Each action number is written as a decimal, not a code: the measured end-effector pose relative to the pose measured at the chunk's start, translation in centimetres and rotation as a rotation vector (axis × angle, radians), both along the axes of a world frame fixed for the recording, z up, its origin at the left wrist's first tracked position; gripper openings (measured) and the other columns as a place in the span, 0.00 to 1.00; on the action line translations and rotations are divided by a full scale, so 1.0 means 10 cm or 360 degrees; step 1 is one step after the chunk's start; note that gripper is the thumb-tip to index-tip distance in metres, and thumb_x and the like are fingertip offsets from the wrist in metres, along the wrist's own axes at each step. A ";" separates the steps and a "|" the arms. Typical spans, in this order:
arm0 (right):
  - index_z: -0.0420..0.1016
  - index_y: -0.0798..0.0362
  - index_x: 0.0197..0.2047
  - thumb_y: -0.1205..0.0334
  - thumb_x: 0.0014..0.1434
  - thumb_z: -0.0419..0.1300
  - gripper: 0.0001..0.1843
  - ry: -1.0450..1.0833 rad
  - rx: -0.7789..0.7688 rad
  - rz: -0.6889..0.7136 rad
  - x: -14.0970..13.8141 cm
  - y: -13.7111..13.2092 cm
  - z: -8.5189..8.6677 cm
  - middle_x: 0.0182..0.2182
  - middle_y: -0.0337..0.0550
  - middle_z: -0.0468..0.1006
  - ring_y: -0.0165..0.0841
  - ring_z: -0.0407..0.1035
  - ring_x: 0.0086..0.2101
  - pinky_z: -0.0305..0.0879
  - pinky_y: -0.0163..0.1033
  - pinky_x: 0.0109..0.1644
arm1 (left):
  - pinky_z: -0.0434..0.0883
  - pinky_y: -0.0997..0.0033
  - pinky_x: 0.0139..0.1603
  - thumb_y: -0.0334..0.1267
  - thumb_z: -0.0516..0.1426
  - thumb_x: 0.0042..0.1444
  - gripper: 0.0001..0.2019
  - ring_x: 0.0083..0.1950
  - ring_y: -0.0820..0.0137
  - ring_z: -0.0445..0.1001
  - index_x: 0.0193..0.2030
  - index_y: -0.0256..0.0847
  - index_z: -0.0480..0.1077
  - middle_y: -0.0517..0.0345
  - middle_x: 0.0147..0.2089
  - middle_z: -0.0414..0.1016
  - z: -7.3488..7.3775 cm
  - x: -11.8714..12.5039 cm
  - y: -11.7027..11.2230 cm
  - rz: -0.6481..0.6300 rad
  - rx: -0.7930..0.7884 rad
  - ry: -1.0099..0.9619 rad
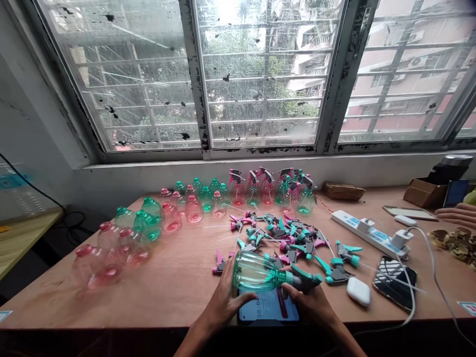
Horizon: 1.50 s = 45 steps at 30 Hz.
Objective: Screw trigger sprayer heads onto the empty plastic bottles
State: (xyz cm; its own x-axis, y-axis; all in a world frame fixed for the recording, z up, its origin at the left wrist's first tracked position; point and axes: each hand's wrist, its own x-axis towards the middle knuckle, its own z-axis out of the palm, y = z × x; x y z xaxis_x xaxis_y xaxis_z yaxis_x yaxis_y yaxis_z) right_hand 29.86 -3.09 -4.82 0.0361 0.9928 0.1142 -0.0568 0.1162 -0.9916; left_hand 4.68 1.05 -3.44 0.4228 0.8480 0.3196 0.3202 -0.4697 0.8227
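A clear green spray bottle [255,271] lies on its side in the air, its teal and black trigger head [303,278] pointing right. Fingers of my left hand [226,292] wrap around the bottle's base end. At the neck, my right hand [310,297] grips the trigger head where it meets the bottle. Beneath the bottle is a phone [269,305] with a lit screen, partly covered by it. Just beyond my hands spreads a pile of loose trigger heads [297,235] in pink, teal and grey, some with thin tubes.
Open pink bottles [171,218] and green bottles [148,223] stand at the left. Bottles with heads fitted [267,191] stand at the back. Rightward are a power strip [366,233], a dark phone [396,282], a white case [358,291], cables and another person's hand [457,215].
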 end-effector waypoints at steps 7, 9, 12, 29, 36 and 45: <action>0.77 0.48 0.43 0.44 0.50 0.70 0.22 -0.0011 -0.0011 0.0038 -0.01 -0.01 0.08 0.22 0.34 0.74 0.35 0.71 0.24 0.69 0.38 0.27 | 0.46 0.44 0.75 0.44 0.64 0.59 0.48 0.78 0.51 0.41 0.76 0.55 0.34 0.50 0.79 0.39 0.02 0.01 -0.04 -0.0027 -0.0021 -0.0024; 0.77 0.47 0.43 0.43 0.51 0.70 0.22 0.0008 -0.0010 0.0032 -0.01 -0.01 0.07 0.22 0.34 0.74 0.35 0.71 0.24 0.70 0.38 0.28 | 0.45 0.44 0.75 0.45 0.66 0.57 0.51 0.78 0.49 0.40 0.76 0.52 0.35 0.48 0.79 0.40 0.04 0.01 -0.04 -0.0046 -0.0044 -0.0019; 0.76 0.49 0.44 0.43 0.52 0.70 0.23 0.0001 0.0015 0.0034 0.00 0.00 0.03 0.21 0.36 0.75 0.36 0.71 0.24 0.68 0.38 0.26 | 0.45 0.47 0.76 0.44 0.66 0.56 0.50 0.78 0.50 0.41 0.76 0.52 0.38 0.50 0.79 0.41 0.03 0.02 -0.01 -0.0042 -0.0008 -0.0014; 0.77 0.51 0.43 0.45 0.50 0.71 0.23 0.0101 0.0011 0.0041 -0.02 -0.01 0.02 0.22 0.35 0.72 0.35 0.69 0.26 0.68 0.40 0.31 | 0.44 0.47 0.76 0.43 0.60 0.63 0.42 0.78 0.54 0.40 0.75 0.58 0.38 0.57 0.79 0.39 -0.03 0.00 0.00 -0.0023 0.0020 -0.0070; 0.75 0.50 0.43 0.47 0.52 0.71 0.21 0.0097 0.0037 0.0088 0.00 0.00 0.05 0.26 0.37 0.76 0.35 0.70 0.27 0.68 0.39 0.32 | 0.44 0.45 0.76 0.50 0.65 0.56 0.50 0.78 0.48 0.40 0.76 0.52 0.37 0.50 0.79 0.39 0.02 0.00 0.00 -0.0066 -0.0012 -0.0065; 0.74 0.50 0.43 0.45 0.51 0.71 0.23 0.0146 0.0025 0.0091 0.00 0.01 0.02 0.24 0.37 0.77 0.35 0.71 0.25 0.68 0.40 0.30 | 0.46 0.47 0.76 0.48 0.64 0.58 0.49 0.77 0.50 0.43 0.76 0.55 0.36 0.52 0.79 0.42 0.02 0.00 -0.02 -0.0029 -0.0003 -0.0056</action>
State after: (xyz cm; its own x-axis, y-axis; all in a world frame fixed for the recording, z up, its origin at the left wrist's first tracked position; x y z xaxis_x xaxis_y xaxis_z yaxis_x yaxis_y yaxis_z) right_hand 29.82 -3.01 -4.64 -0.0096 0.9917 0.1286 -0.1542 0.1256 -0.9800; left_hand 4.69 0.89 -3.23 0.4267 0.8409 0.3328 0.2825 -0.4735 0.8342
